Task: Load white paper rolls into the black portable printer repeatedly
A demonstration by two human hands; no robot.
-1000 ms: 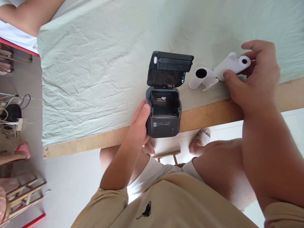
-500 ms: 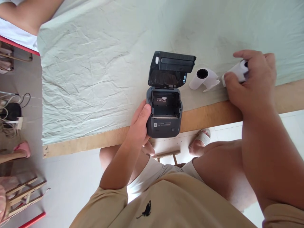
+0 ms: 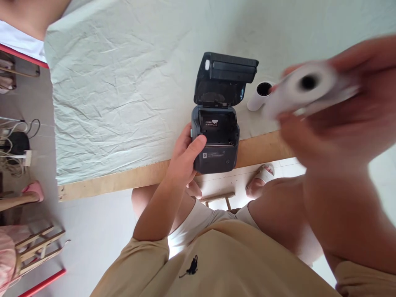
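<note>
My left hand (image 3: 185,159) grips the lower left side of a dark grey printer (image 3: 215,159), its thumb on the front edge. The printer's black lid (image 3: 227,74) is swung up, and the compartment inside holds no roll. On the right, my right hand (image 3: 334,119) is closed around a white paper roll (image 3: 297,88), blurred by motion, with its dark core facing up toward me. A second paper roll (image 3: 257,101) stands on the cloth just right of the printer, partly behind the held roll.
A pale green cloth (image 3: 123,90) covers the table, whose wooden edge (image 3: 117,183) shows in front. At the top left is another person's arm (image 3: 37,14). Cables (image 3: 12,146) and a wooden stool (image 3: 40,249) are on the floor at left.
My right hand has lifted the paper roll off the cloth and brought it nearer the camera. The printer has shifted and turned slightly in my left hand, whose thumb now reaches further over its front.
</note>
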